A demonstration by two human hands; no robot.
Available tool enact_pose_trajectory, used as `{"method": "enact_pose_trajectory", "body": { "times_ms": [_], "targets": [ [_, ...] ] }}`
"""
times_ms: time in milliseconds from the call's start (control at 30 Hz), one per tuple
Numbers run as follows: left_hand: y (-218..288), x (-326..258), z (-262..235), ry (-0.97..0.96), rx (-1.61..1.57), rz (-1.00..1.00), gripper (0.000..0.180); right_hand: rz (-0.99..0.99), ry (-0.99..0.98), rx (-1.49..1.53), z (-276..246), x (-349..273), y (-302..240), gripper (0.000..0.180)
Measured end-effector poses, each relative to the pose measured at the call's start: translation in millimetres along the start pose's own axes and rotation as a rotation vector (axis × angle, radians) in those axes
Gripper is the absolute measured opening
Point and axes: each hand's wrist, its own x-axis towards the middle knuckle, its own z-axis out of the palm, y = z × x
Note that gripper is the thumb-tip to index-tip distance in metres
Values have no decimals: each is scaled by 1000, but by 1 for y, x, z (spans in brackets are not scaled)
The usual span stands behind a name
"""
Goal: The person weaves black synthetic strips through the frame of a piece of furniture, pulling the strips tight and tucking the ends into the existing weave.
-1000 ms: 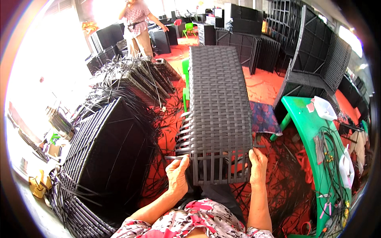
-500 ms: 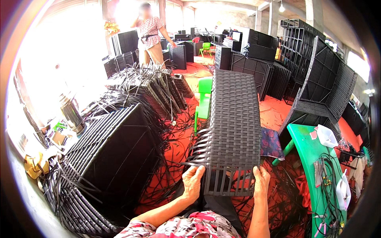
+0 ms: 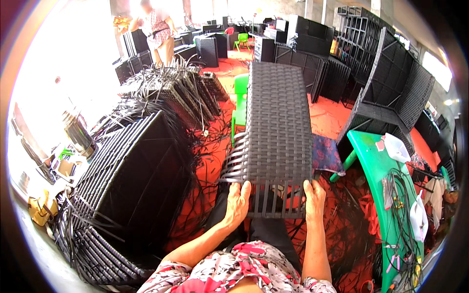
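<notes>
A long dark woven wicker panel [image 3: 278, 122] stretches away from me, its near end unfinished with bare upright slats. My left hand [image 3: 238, 202] grips the near left corner, where loose weaving strips fan out sideways. My right hand [image 3: 314, 199] holds the near right corner of the same panel. Both forearms come up from the lower edge over my floral clothing.
A large black woven frame [image 3: 132, 190] with loose strips stands at my left. A green table [image 3: 386, 195] with cables and tools is at right. A green chair [image 3: 240, 105] sits behind the panel. Stacked black wicker furniture [image 3: 391, 93] fills the back. A person [image 3: 156, 31] stands far off.
My view has shifted, so the panel sits a little further right and higher. Both hands stay on its near corners, and the far person has moved slightly.
</notes>
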Motion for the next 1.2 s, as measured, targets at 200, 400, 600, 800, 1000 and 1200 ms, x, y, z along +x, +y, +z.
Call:
{"method": "enact_pose_trajectory", "body": {
  "times_ms": [200,400,600,800,1000,1200],
  "targets": [
    [18,5,-21,-162,-27,-85,39,13,-22,-43,11,-6,-10,32],
    [8,-13,-35,-63,93,-120,40,17,-57,2,17,-24,7,33],
    [16,-18,-40,-175,94,-103,39,78,-33,78,11,-32,8,33],
    [20,-13,-40,-192,168,-111,36,114,-46,172,8,-37,9,33],
    [9,-28,-30,-178,110,-126,31,167,-62,207,-8,-39,11,36],
    [6,-27,-27,-210,157,-32,39,353,-125,511,-22,-36,16,43]
  ]
}}
